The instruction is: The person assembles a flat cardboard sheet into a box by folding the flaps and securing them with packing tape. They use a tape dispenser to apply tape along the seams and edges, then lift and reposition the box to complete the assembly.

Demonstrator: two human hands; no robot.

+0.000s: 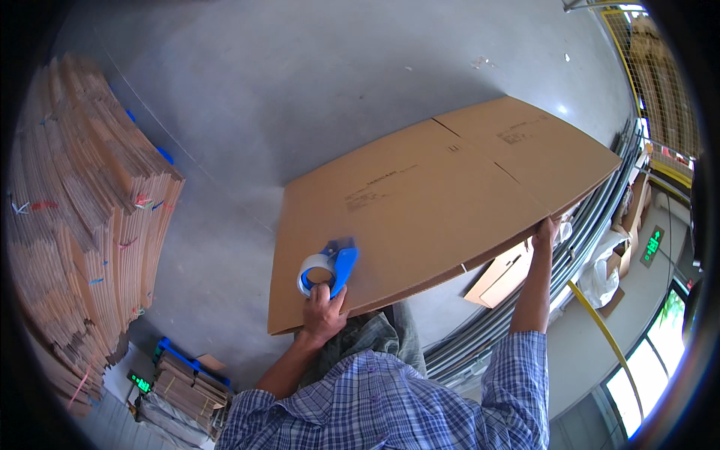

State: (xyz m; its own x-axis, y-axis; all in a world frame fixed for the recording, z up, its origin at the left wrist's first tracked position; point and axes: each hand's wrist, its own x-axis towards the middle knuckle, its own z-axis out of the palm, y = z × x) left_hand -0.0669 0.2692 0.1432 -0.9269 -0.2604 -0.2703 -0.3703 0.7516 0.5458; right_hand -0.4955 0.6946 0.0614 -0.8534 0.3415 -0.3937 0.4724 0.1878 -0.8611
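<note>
A large flattened cardboard box [420,195] spans the space in front of me, tilted, its near edge close to my body. My left hand [324,313] is closed around a blue tape dispenser [344,264] with a roll of clear tape [306,276] on it. Hand and dispenser lie over the near left part of the cardboard. My right hand [546,231] grips the near edge of the box toward its right end, and some of its fingers are hidden by the board.
Tall stacks of flat cardboard [112,195] stand at the left. Long grey pipes [577,255] run along the right, beside white plastic wrapping [600,279] and a yellow bar [604,330]. Another cardboard bundle [184,394] sits at the lower left. Grey floor [300,82] lies beyond the box.
</note>
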